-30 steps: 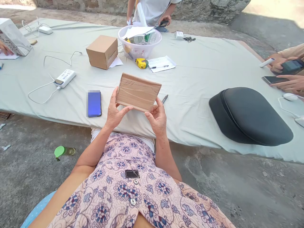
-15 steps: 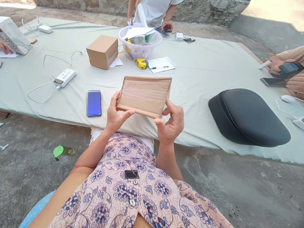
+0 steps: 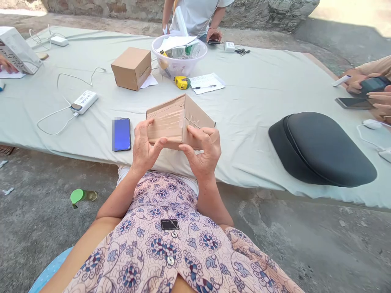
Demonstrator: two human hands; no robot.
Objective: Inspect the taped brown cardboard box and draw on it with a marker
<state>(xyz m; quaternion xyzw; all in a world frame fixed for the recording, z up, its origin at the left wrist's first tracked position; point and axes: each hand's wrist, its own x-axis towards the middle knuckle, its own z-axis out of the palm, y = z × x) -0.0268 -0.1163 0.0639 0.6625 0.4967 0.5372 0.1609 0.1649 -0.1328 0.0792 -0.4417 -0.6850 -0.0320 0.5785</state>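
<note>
Small carton (image 3: pixel 167 124) held by the near edge of the table (image 3: pixel 250 93)

In the head view, the left hand (image 3: pixel 144 148) and right hand (image 3: pixel 204 154) have fingers clamped on the carton; its far sides are hidden, its side marking unreadable. Toward the table's left end, a printed box (image 3: pixel 16 49) is cut off. Near the far edge, papers (image 3: pixel 174 42) partly cover the contents of a basin (image 3: pixel 185 66).

L hand (image 3: pixel 143 148) & R hand (image 3: pixel 204 152) near e/o, gripping, thumbs inward, fingers bent; elbows bent, forearms (image 3: pixel 117 197) fwd.
</note>
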